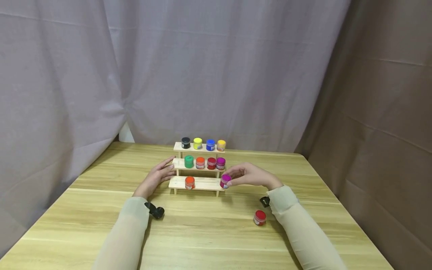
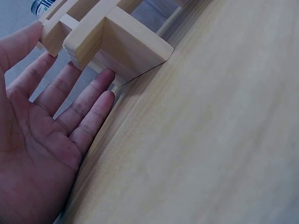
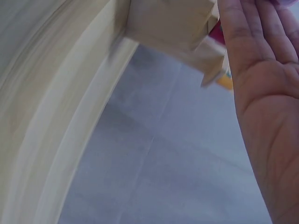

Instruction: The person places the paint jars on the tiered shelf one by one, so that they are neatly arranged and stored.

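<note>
A three-tier wooden stand (image 1: 206, 183) holds small lidded paint jars. With thumb and fingers, my right hand (image 1: 249, 174) pinches a purple paint jar (image 1: 225, 181) at the right end of the bottom tier; whether it touches the board I cannot tell. An orange jar (image 1: 190, 182) sits left of centre on that tier. Straight fingers of my left hand (image 1: 156, 178) touch the stand's left side, seen also in the left wrist view at the stand's end (image 2: 135, 46). In the right wrist view, the right palm (image 3: 271, 102) shows and the fingertips are cut off.
On the middle tier stand a green jar (image 1: 189, 161), an orange jar (image 1: 200, 162), a red jar (image 1: 211, 163) and a purple one. Black, yellow, blue and amber jars line the top tier. A red jar (image 1: 260, 218) stands on the table near the right forearm.
</note>
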